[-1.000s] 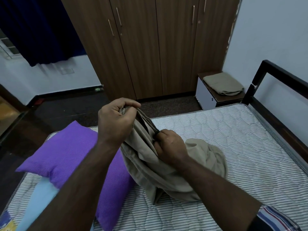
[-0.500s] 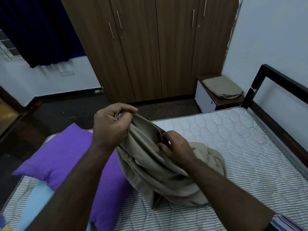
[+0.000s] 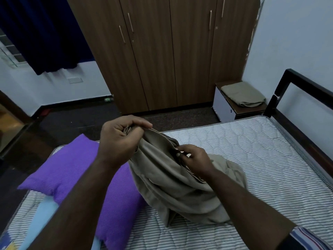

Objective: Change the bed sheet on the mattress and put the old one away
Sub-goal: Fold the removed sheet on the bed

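Left hand [image 3: 119, 139] grip bunching beige sheet [image 3: 173, 184] high, right hand [image 3: 195, 160] pinching its hem, folds hanging down to mattress [image 3: 252, 159]

Both bare forearms reach forward. The left hand [image 3: 119, 139] is raised, fingers curled tight around bunched sheet [image 3: 167, 179] edge. The right hand [image 3: 195, 160], lower, pinches gathered folds between thumb and fingers.

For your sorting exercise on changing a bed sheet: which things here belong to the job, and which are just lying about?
Part of the job:
beige sheet, gripped by left hand and right hand
striped mattress
folded beige cloth on the small cabinet

Lying about:
purple pillow
wardrobe
dark curtain
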